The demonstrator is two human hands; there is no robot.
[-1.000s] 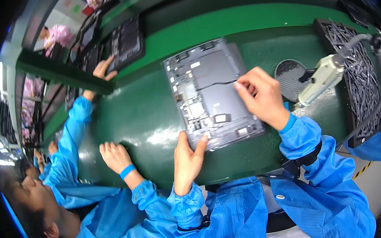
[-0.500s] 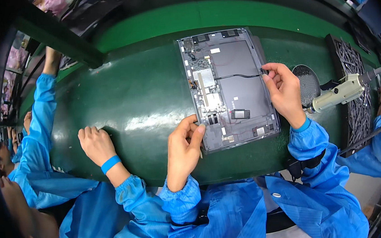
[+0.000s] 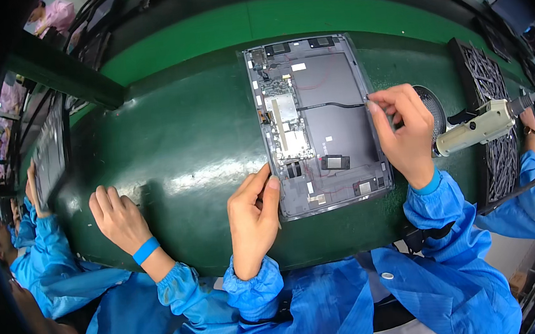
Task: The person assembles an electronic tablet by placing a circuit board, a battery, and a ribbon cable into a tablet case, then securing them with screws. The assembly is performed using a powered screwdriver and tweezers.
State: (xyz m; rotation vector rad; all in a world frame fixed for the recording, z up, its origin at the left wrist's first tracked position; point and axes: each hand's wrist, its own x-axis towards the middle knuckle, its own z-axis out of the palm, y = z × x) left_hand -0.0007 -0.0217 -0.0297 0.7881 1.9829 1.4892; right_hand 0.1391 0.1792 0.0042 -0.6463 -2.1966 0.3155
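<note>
An opened tablet housing (image 3: 346,122) lies in front of me, its inside facing up. A circuit board (image 3: 283,118) runs down its left part, and a black cable (image 3: 332,105) crosses from the board to the right edge. My left hand (image 3: 253,222) grips the housing's lower left edge between thumb and fingers. At the right edge, my right hand (image 3: 407,132) pinches with thumb and forefinger where the black cable ends; the fingers partly hide that spot. A small dark rectangular part (image 3: 335,162) sits low inside the housing, with thin red wires nearby.
The green bench (image 3: 173,175) carries everything. To the right are a round mesh cup (image 3: 429,111), a pale powered hand tool (image 3: 477,128) on a hose, and a black tray (image 3: 490,90) of dark strips. A co-worker's hand (image 3: 119,221) rests at left; another person holds a flat panel (image 3: 50,151).
My right hand's knuckles have swung slightly right while its fingertips stay at the housing's edge. The co-worker's hand has shifted left, and a flat panel has appeared in the far-left person's hand.
</note>
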